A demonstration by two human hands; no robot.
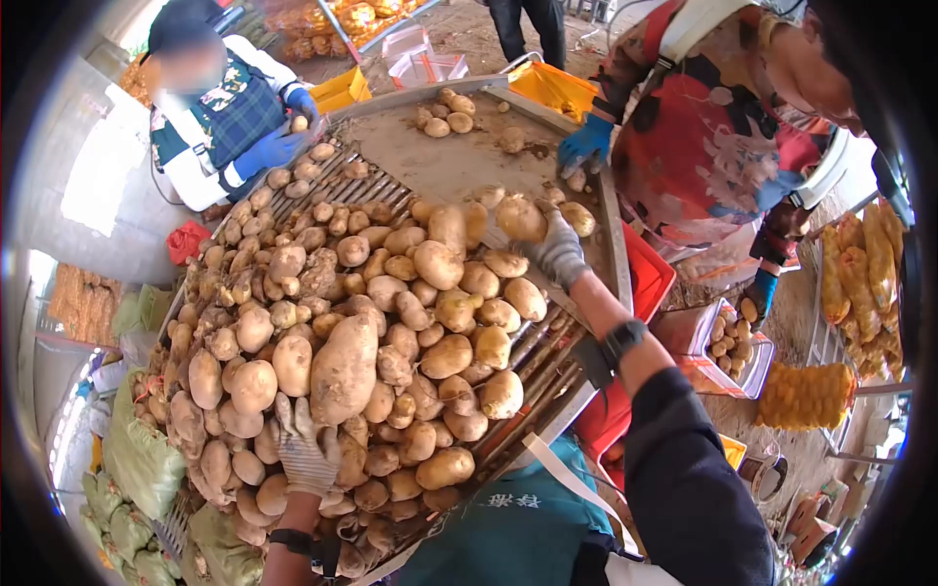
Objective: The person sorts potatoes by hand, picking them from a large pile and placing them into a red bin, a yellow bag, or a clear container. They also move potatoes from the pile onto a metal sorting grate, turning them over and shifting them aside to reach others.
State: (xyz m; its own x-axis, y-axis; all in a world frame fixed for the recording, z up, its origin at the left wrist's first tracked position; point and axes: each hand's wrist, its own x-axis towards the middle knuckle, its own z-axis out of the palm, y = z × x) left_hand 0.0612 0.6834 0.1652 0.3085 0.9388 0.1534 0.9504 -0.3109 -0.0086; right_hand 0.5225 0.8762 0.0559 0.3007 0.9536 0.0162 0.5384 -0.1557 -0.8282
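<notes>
A heap of soil-dusted potatoes [447, 355] covers the slatted sorting table. My right hand [559, 250], in a light work glove, is closed around a potato [520, 218] at the far side of the heap. My left hand [309, 451], gloved too, lies on the near part of the heap with its fingers stretched out. Its fingertips are right at the lower end of a large, long potato [344, 369], which rests on top of the others. Both wrists wear dark bands.
Slats [547, 356] lead to a flat metal surface [410, 146] holding a few potatoes. Co-workers in blue gloves stand at far left [210, 107] and right [723, 127]. Red crates [647, 269] flank the right edge; a box of potatoes [728, 342] stands beyond. Green sacks [142, 449] lie left.
</notes>
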